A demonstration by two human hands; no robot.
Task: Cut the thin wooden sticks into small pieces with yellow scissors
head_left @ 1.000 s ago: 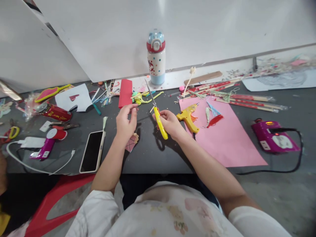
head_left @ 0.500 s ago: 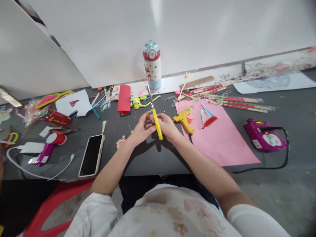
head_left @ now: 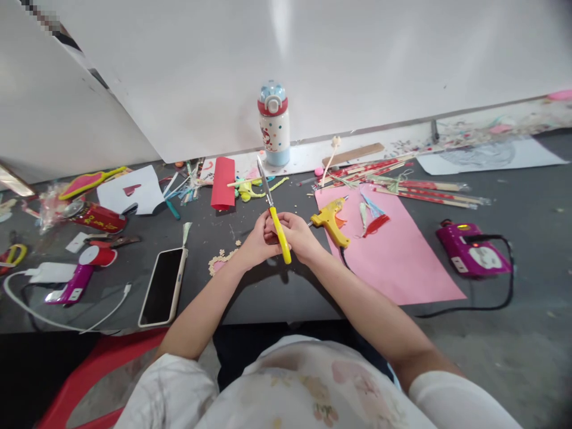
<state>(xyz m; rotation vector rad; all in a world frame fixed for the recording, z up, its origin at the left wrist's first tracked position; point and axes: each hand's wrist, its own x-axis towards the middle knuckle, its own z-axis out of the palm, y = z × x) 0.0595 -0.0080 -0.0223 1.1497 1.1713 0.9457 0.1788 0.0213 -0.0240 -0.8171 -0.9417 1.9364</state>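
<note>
Right hand: closed around the yellow handle of the scissors.
Left hand: curled against the right hand at the handle; I cannot tell whether it grips.
Scissors: held above the dark surface, just left of the yellow glue gun, blades pointing away.
Phone: well left of the glue gun, screen up.
Pink paper: under the glue gun.

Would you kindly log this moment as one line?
right hand: grips yellow-handled metal scissors | left hand: meets it | blades: point away

top: white, pink floral | sleeves: short, white | hands: bare
</note>
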